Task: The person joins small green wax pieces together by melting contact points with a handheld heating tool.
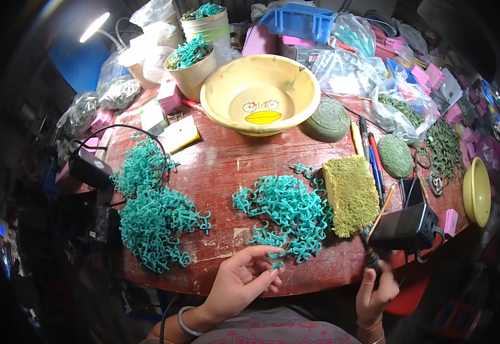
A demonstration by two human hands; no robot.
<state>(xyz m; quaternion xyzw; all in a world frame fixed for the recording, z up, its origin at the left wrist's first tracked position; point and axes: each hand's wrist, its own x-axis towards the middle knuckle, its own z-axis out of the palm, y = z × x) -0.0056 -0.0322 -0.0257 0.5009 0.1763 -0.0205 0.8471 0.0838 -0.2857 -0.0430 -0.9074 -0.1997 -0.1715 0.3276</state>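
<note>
My left hand [241,282], with a bangle on the wrist, pinches a small teal curly piece [277,260] between thumb and fingertips. Just beyond it lies a heap of similar teal curly pieces [287,209]. On the right, the fingers of my right hand [376,291] are closed round a dark-handled pen-like tool [371,258]. That tool points up toward the lower corner of a rough yellow-green sponge block [350,195]; whether they touch I cannot tell. A second, larger heap of teal pieces [155,223] spreads over the left of the red table [215,166].
A wide yellow basin [215,109] stands at the back, with tubs of teal pieces [191,71] to its left. On the right are a black box [405,226] with a cable, pens [374,155], a round green pad [395,156] and plastic bags [405,106]. A lamp [95,27] shines at far left.
</note>
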